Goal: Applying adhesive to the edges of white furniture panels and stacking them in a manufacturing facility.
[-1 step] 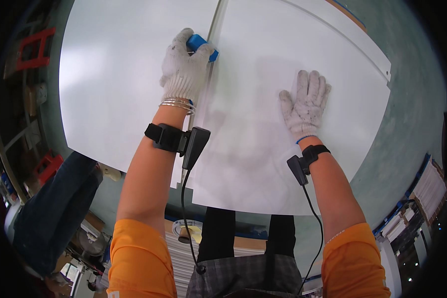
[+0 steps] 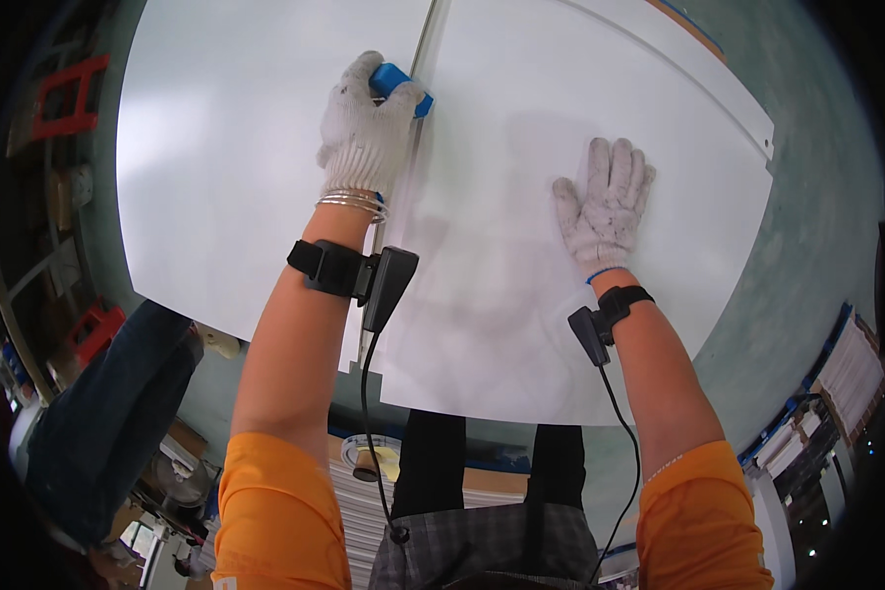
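My left hand, in a white knitted glove, is closed around a small blue block-shaped tool. The tool sits at the narrow seam between a left white panel and a right white panel. Its underside is hidden, so I cannot make out whether it touches both panels. My right hand, in a smudged white glove, lies flat on the right panel with its fingers spread and holds nothing.
A raised strip runs along the right panel's far edge. Another person's leg in dark jeans stands at the lower left. Red stools are on the left. Thin cables hang from both wrist devices.
My left hand has slid very slightly away from me along the seam with the blue tool. My right hand stays in place.
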`<state>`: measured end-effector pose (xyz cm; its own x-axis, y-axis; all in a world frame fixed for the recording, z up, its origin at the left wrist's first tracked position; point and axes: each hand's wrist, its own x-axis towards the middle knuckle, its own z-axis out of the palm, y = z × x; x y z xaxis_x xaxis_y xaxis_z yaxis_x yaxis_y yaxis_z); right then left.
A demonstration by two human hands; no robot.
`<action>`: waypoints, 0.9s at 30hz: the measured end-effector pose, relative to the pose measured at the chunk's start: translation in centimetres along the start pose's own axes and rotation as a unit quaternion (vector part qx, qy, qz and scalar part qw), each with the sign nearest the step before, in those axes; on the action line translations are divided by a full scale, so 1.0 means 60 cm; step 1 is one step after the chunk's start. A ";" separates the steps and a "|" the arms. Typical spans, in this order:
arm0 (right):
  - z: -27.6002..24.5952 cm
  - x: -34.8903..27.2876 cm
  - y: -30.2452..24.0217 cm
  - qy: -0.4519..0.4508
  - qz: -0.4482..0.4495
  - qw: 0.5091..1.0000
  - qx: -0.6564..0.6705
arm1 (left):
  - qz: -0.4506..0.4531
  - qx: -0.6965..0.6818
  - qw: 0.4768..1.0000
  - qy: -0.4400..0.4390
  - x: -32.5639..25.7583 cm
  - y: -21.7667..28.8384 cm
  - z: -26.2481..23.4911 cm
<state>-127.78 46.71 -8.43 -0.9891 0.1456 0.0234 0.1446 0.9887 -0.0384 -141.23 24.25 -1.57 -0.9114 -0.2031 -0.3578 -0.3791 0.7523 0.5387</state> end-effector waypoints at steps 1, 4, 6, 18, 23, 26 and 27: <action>0.001 0.000 -0.003 -0.001 0.000 1.000 0.001 | 0.002 0.006 1.000 0.003 0.002 0.003 -0.001; 0.002 0.001 -0.003 0.006 -0.002 1.000 0.006 | 0.004 0.019 1.000 0.004 -0.002 -0.002 -0.002; 0.006 -0.001 0.004 0.018 -0.007 1.000 -0.003 | 0.005 0.025 1.000 0.000 -0.011 -0.007 -0.001; 0.006 -0.001 -0.002 0.019 -0.004 1.000 0.004 | 0.045 -0.014 0.998 0.030 0.041 0.027 0.017; 0.004 -0.001 0.003 0.012 -0.001 1.000 0.008 | 0.049 0.031 0.998 0.026 0.035 0.019 0.024; 0.005 -0.002 0.006 0.018 -0.004 1.000 0.007 | 0.039 0.033 0.999 0.018 0.032 0.011 0.022; 0.004 -0.002 0.006 0.016 -0.001 1.000 0.007 | 0.034 0.008 0.999 0.016 0.032 0.011 0.021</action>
<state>-127.63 47.05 -8.69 -0.9880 0.1445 0.0547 0.1417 0.9885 -0.0528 -143.01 25.16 -2.87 -0.9396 -0.1712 -0.2963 -0.3140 0.7753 0.5480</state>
